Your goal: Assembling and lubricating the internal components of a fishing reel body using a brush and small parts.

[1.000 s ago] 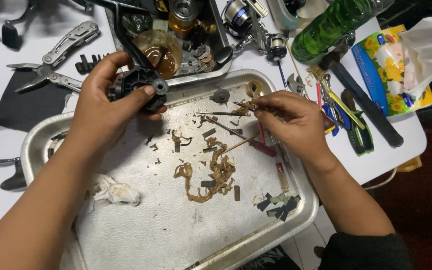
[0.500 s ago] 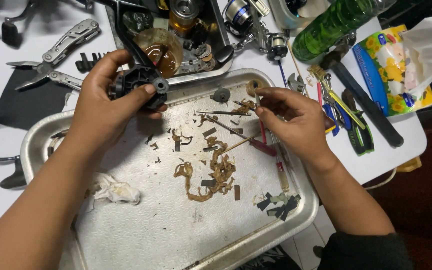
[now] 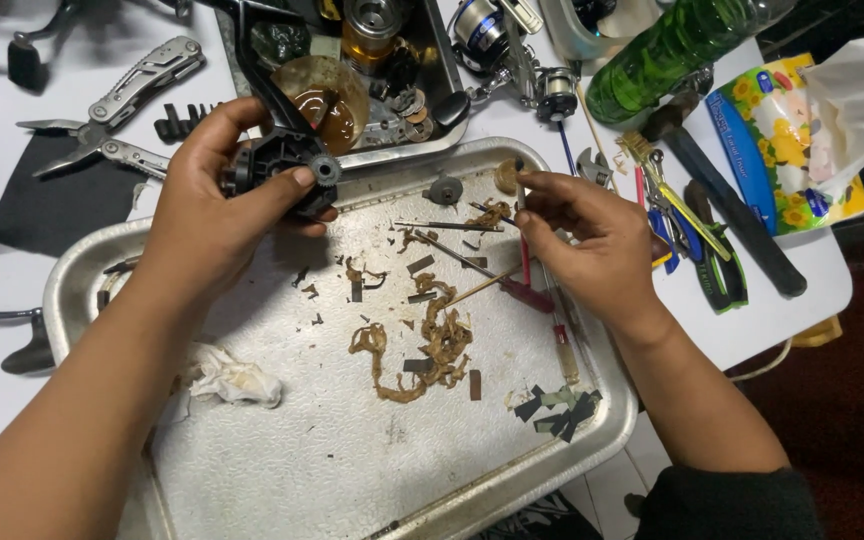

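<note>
My left hand (image 3: 214, 205) grips a black plastic reel body (image 3: 282, 165) with a small gear on its side, held over the far left part of a metal tray (image 3: 352, 470). My right hand (image 3: 592, 240) hovers over the tray's far right edge with fingertips pinched on a thin stick-like tool (image 3: 519, 195), close to a brownish greasy lump (image 3: 505, 176). Brown grease strands (image 3: 430, 345), dark scraps and thin rods lie in the tray between both hands. A small grey disc (image 3: 444, 189) rests near the far rim.
A crumpled tissue (image 3: 232, 378) lies in the tray's left. Behind the tray stands a second tray of reel parts (image 3: 372, 70). Multi-tool pliers (image 3: 112, 110) lie at left; a green bottle (image 3: 672, 50), hand tools (image 3: 702, 230) and a flowered tissue pack (image 3: 792, 130) at right.
My right hand has shifted slightly toward the tray's far edge and pinched its fingertips near the greasy lump. The left hand keeps holding the black part almost still.
</note>
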